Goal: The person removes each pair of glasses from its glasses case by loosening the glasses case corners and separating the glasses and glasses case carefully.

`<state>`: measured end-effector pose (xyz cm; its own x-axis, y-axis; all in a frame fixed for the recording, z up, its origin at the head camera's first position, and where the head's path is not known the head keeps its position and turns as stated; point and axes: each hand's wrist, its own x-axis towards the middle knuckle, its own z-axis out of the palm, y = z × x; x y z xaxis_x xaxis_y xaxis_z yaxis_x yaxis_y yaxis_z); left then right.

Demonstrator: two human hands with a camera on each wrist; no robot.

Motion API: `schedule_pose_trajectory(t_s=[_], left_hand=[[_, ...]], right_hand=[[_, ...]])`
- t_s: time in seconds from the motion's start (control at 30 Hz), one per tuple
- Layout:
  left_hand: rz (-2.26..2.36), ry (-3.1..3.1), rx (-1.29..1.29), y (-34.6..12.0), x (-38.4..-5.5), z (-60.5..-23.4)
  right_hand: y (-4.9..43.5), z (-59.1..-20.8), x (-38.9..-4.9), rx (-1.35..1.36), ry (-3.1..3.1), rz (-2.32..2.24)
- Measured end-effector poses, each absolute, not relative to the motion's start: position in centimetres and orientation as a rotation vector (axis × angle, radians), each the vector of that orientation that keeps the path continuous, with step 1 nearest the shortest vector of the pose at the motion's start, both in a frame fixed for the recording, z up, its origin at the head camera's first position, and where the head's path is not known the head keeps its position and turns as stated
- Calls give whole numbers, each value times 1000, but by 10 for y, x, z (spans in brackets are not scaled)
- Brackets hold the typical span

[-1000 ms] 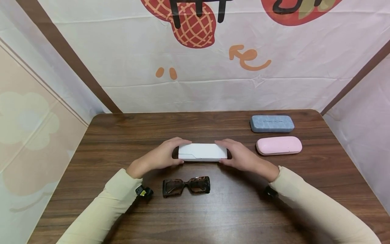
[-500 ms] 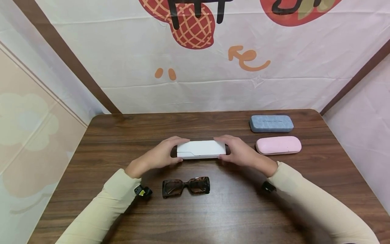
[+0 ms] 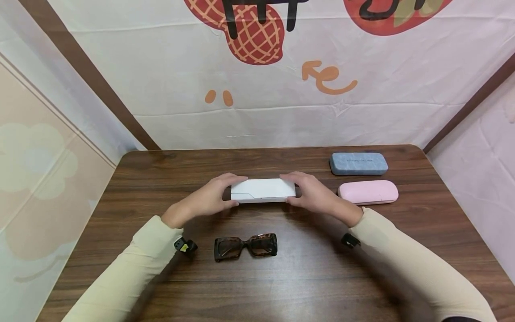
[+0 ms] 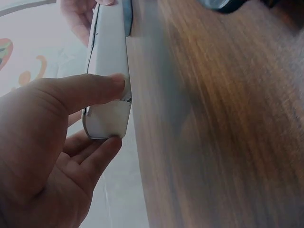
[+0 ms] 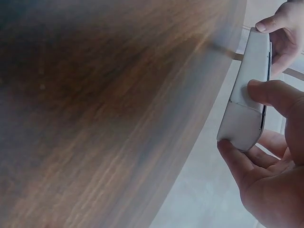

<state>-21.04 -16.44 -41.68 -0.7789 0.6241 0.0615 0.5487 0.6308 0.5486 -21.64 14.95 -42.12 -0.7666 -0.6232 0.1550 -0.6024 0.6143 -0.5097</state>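
A long white case (image 3: 263, 190), probably for eyeglasses, is held lengthwise between my two hands. My left hand (image 3: 209, 197) grips its left end, and in the left wrist view the thumb lies along one side of the case (image 4: 110, 47) with fingers under and behind the end. The right end is gripped by my right hand (image 3: 315, 194); the right wrist view shows thumb and fingers around the case (image 5: 242, 121). Its lid looks closed, with a stepped seam near the left. Tortoiseshell sunglasses (image 3: 245, 244) lie on the table nearer me, untouched.
At the back right of the wooden table (image 3: 281, 286) a blue case (image 3: 358, 164) lies behind a pink case (image 3: 368, 192), just right of my right hand. A patterned curtain (image 3: 257, 127) hangs behind the table's far edge.
Both hands and the white case have shifted upward in the head view and slightly left. The grip stays the same. Sunglasses and the other cases have not moved.
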Motion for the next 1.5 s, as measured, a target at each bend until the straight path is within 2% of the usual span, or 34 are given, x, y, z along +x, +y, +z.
schedule_pose_trajectory(t_s=[0.5,1.5], left_hand=[[827,2738,942,-172,-221,-409],[746,2804,833,-186,-269,-403]], right_hand=[[138,-412,-231,-1041,2808,-820],[105,-404,-274,-993,2875,-700]])
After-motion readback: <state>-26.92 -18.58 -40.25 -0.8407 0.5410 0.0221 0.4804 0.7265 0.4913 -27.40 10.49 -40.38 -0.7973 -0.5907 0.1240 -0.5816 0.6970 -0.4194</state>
